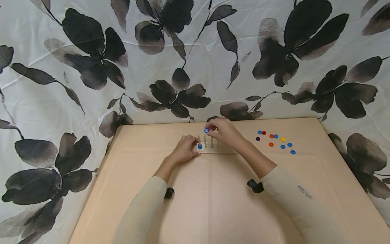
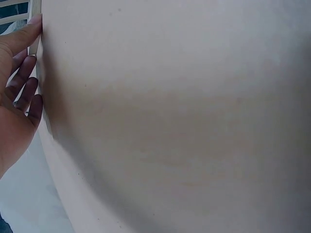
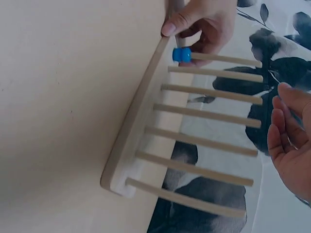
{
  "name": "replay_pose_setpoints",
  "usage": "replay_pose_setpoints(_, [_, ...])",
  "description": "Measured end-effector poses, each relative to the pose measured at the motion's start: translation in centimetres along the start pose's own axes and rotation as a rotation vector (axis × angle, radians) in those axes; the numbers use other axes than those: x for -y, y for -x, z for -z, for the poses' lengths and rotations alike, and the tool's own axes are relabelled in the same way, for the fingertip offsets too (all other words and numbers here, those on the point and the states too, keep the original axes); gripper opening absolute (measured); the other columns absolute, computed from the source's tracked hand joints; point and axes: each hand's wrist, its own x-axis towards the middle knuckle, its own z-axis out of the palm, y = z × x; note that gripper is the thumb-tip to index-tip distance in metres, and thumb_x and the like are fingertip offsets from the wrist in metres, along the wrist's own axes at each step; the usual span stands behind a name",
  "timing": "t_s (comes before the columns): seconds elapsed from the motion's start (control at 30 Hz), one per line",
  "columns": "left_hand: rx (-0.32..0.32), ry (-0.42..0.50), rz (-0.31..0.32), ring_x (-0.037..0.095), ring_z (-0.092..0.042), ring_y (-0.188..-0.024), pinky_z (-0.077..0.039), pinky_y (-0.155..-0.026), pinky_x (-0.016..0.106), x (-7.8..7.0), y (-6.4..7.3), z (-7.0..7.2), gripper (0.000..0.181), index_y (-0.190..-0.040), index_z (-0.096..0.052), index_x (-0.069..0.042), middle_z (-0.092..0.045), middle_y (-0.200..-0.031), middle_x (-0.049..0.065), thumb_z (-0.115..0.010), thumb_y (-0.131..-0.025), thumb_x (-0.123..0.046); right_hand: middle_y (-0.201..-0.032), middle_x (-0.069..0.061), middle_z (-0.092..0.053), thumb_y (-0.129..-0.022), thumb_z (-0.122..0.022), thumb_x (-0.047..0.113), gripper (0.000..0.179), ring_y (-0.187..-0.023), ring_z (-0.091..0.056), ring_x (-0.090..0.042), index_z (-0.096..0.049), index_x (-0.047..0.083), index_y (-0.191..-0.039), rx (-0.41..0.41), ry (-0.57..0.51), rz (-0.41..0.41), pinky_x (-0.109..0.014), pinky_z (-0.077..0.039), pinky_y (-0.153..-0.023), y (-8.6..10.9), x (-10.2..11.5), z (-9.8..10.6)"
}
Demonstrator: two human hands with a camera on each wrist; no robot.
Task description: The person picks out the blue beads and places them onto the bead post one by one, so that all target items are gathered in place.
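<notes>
A wooden peg rack, a flat base with several upright thin pegs in a row, stands near the table's far edge. At its left end, my left hand grips the base, thumb on the front edge and the other fingers curled behind. Blue rings sit stacked low on the leftmost peg. Above the pegs, my right hand pinches a blue ring between thumb and fingertips. In the right wrist view that hand is beside the peg tops, its ring mostly hidden.
Several small loose rings lie to the right of the rack, among them a yellow ring, a purple ring and a blue ring. A flower-print cloth hangs behind the beige table.
</notes>
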Motion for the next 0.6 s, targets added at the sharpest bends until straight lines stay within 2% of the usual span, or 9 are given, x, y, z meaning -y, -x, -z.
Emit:
replay_pose_setpoints(0.23, [0.004,-0.004,-0.005,0.027,-0.049,-0.112,-0.042,-0.101,0.042,0.0,0.0,0.0,0.052,-0.125,-0.065,-0.007,-0.062,-0.118,0.007,-0.087,-0.084,-0.03,-0.1,-0.004,-0.075,-0.091,-0.08,0.018,0.018,-0.097,-0.069,-0.02,-0.075,0.009,-0.106,0.061,0.081,-0.009,-0.035,-0.057,-0.088,-1.1,0.4,-1.2])
replay_pose_setpoints(0.4, [0.007,-0.002,-0.004,0.026,-0.048,-0.111,-0.042,-0.099,0.041,0.0,0.0,0.0,0.051,-0.125,-0.065,-0.008,-0.061,-0.117,0.006,-0.087,-0.085,-0.031,-0.099,-0.002,-0.074,-0.092,-0.08,0.019,0.018,-0.097,-0.067,-0.02,-0.075,0.01,-0.106,0.094,0.087,-0.031,-0.035,-0.056,-0.088,-1.5,0.9,-1.8])
replay_pose_setpoints(0.6, [0.014,0.013,0.005,0.026,-0.046,-0.109,-0.041,-0.096,0.041,-0.1,0.1,0.2,0.05,-0.125,-0.065,-0.01,-0.059,-0.116,0.005,-0.087,-0.085,-0.03,-0.097,-0.002,-0.075,-0.091,-0.08,0.016,0.015,-0.096,-0.066,-0.02,-0.075,0.01,-0.103,0.102,0.1,0.009,-0.034,-0.055,-0.086,-1.8,0.9,-2.8])
